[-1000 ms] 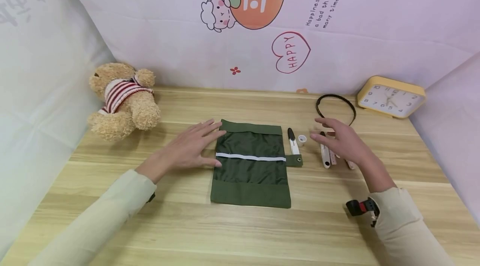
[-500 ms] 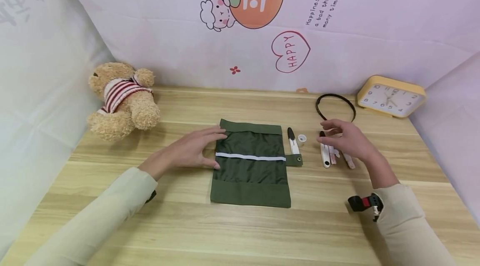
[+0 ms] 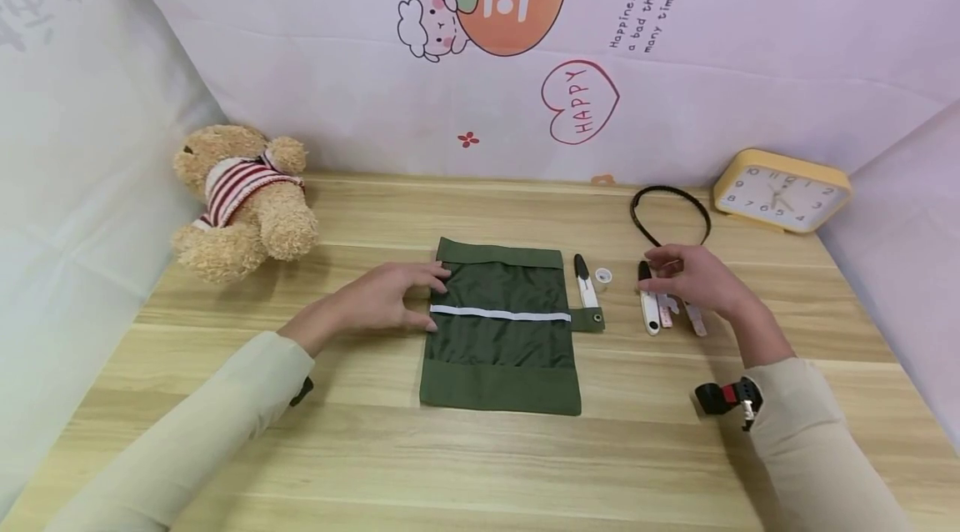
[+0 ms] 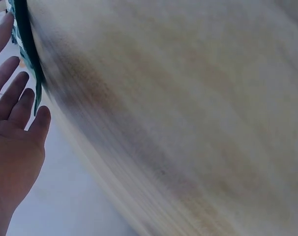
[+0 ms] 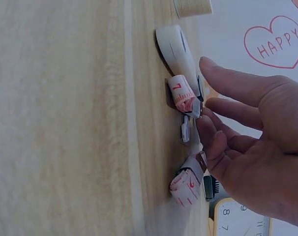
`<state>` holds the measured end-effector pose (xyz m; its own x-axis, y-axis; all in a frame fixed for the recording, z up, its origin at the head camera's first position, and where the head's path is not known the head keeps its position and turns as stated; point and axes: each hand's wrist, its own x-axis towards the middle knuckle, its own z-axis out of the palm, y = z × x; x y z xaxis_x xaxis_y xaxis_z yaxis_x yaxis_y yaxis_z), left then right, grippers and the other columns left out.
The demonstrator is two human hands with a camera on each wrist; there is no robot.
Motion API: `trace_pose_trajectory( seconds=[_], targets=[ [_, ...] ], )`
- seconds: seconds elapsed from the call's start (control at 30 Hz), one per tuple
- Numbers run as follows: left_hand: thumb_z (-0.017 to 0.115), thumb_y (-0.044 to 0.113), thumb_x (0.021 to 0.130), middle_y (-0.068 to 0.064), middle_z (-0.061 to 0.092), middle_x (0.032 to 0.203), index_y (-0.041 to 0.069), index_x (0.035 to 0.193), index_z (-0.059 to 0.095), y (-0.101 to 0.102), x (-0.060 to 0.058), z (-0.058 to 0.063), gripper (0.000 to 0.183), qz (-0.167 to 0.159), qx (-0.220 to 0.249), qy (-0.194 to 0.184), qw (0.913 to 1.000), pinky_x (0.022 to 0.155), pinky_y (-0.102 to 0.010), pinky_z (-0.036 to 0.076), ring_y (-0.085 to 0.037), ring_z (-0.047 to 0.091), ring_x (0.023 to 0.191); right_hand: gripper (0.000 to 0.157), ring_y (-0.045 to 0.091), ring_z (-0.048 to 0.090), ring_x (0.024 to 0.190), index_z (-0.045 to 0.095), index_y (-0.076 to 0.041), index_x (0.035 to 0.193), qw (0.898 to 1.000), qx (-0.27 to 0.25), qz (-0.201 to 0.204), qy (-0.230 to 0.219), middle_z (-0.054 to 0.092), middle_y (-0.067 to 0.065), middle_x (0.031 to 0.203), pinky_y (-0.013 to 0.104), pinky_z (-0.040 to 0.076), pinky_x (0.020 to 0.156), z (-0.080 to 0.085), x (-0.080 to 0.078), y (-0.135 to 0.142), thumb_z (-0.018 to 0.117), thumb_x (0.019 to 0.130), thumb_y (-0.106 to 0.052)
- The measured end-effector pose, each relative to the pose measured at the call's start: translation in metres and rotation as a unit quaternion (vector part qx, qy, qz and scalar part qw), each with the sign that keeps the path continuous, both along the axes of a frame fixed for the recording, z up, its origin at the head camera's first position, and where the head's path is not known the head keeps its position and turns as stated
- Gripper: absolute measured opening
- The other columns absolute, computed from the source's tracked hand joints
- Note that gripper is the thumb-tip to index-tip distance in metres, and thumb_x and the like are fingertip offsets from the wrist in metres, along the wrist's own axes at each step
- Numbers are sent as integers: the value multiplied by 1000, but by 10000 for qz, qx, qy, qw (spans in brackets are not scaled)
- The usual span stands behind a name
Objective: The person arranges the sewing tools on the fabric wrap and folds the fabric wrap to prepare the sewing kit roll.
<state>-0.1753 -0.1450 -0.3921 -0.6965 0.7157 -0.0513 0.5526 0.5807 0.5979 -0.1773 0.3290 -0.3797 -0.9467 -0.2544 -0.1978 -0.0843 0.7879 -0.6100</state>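
Note:
In the head view a dark green fabric pouch point(image 3: 501, 390) lies unfolded, with a white elastic strip across it. My left hand point(image 3: 382, 297) is at its left edge, fingers spread; the left wrist view shows this hand point(image 4: 16, 142) beside the green edge. Over to the right, my right hand point(image 3: 697, 278) hovers above a white tool with a black tip point(image 3: 649, 307). In the right wrist view its fingers point(image 5: 232, 113) bend loosely near a rolled tape measure point(image 5: 182, 93) with red markings. Another rolled tape measure point(image 5: 186, 188) lies below it in that view.
Between pouch and right hand lie black-tipped thread snips point(image 3: 587, 286) and a small white spool point(image 3: 603, 275). Behind are a black headband point(image 3: 636, 219) and a yellow clock point(image 3: 783, 192). A teddy bear point(image 3: 277, 219) sits at the back left, before a printed cloth backdrop point(image 3: 337, 98).
My right hand has lowered and shifted slightly right over the small tools, its fingers bending more. The left hand's fingers have drawn in slightly at the pouch's left edge.

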Motion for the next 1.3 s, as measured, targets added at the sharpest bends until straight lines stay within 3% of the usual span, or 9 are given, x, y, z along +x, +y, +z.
trace_pose_trajectory(
  seconds=[0.47,0.83,1.0,1.3],
  targets=[
    [85,32,85,-6,46,155,12,123,72,-1,-3,-5,45,-139,-117,-309,9994,116,-52,30,-32,36,146,64,32,58,102,53,8,140,9993,361,124,-58,62,21,118,41,49,80,-5,-8,1,74,95,-32],
    [86,30,84,-5,47,154,22,101,72,-3,-5,-7,24,-85,37,-527,9986,114,-52,34,-32,35,146,60,30,54,101,52,9,136,9993,110,144,-317,58,19,115,40,46,83,-5,-14,2,75,95,-30],
    [86,29,84,-5,47,155,22,100,71,-3,-5,-6,23,-83,40,-549,9984,114,-52,34,-32,34,147,58,30,52,104,50,8,133,9987,-59,51,-512,55,18,116,40,45,86,-5,-16,2,75,95,-28],
    [86,27,83,-6,47,154,22,100,71,-2,-5,-7,23,-71,57,-527,9986,115,-52,34,-32,35,147,60,27,52,97,46,8,135,9977,-414,-193,-507,54,20,115,29,49,72,-5,-14,4,75,95,-26]
  ],
)
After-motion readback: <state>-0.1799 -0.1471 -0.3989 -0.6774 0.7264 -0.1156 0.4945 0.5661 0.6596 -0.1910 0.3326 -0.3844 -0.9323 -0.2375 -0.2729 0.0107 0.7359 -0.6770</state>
